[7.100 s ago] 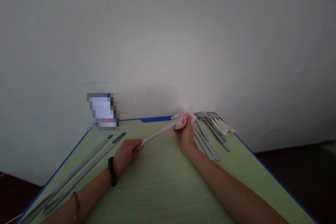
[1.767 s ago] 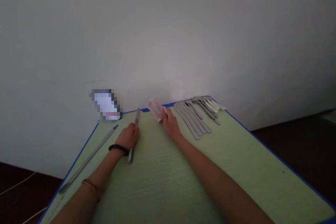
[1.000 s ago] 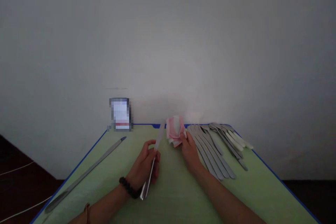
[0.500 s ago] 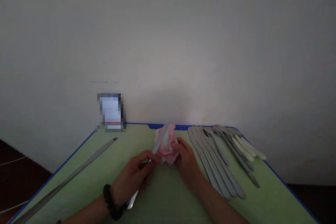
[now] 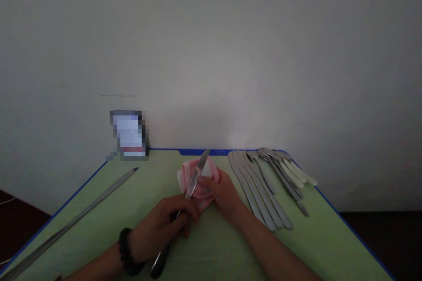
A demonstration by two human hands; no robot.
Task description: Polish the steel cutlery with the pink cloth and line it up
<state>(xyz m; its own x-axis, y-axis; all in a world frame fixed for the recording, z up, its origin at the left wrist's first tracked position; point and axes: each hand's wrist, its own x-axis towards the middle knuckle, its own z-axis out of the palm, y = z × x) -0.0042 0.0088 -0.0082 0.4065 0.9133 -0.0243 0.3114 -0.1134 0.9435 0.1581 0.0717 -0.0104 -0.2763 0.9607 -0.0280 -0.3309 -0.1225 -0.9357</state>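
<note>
My left hand (image 5: 166,224), with a dark beaded bracelet on the wrist, is closed around the handle of a metal table knife (image 5: 198,173). The blade points up and away, and the handle end shows below the palm. My right hand (image 5: 222,191) grips a bunched pink and white cloth (image 5: 188,175). The cloth lies behind and beside the blade, and my right thumb is over it close to the blade. Part of the cloth is hidden by the fingers and the knife.
Several table knives (image 5: 260,193) lie side by side to the right, with spoons and forks (image 5: 280,164) and white-handled cutlery (image 5: 296,173) beyond. A long metal strip (image 5: 75,221) lies at left. A blurred phone-like screen (image 5: 130,134) leans on the wall (image 5: 211,52) behind the green table (image 5: 211,259).
The cloth has opened out leftward behind the blade, and more of the blade shows. Both hands sit slightly lower in the view, which has shifted a little.
</note>
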